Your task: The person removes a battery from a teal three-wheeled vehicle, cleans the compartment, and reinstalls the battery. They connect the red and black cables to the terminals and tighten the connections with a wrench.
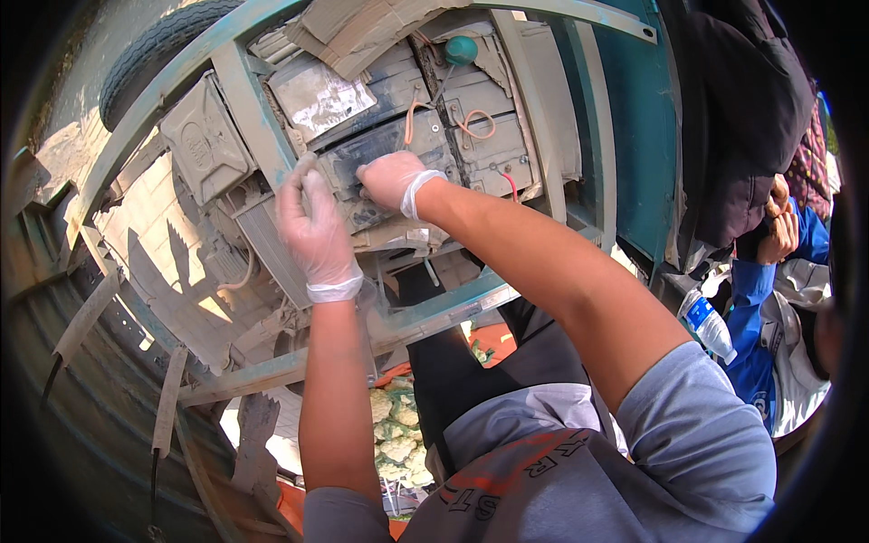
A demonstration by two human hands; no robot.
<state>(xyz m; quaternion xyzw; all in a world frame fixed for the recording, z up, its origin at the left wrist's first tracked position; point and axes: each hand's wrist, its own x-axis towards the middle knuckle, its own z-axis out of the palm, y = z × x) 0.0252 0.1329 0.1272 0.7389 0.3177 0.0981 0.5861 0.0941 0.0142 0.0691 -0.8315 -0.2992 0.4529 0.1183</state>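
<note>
Both my hands wear thin clear gloves and reach over a bank of dusty dark batteries set in a teal-grey metal frame. My left hand is at the batteries' left edge beside a frame bar, fingers stretched forward and slightly apart, with dusty fingertips. Just right of it, my right hand is closed low over the front battery; what its fingers hold, if anything, is hidden. An orange cable rises beyond the right hand. A red wire lies on the battery to its right.
A green ball-shaped piece and torn cardboard lie on the far batteries. A grey box is left, near a tyre. Cauliflowers are below the frame. At right, another person's hand is near a water bottle.
</note>
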